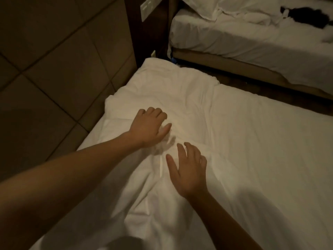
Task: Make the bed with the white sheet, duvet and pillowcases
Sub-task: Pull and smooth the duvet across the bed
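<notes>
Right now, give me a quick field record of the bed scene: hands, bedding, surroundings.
left hand: fingers bent loosely, over the duvet near the pillow end, holding nothing
right hand: fingers spread, low over the duvet, holding nothing
duvet: white, rumpled, creased around the hands
sheet: white, smoother, to the right of the duvet
second bed: beyond the gap, white bedding, unmade
dark item: lying on the second bed, too dim to tell what it is
floor: tiled, left of the bed
</notes>
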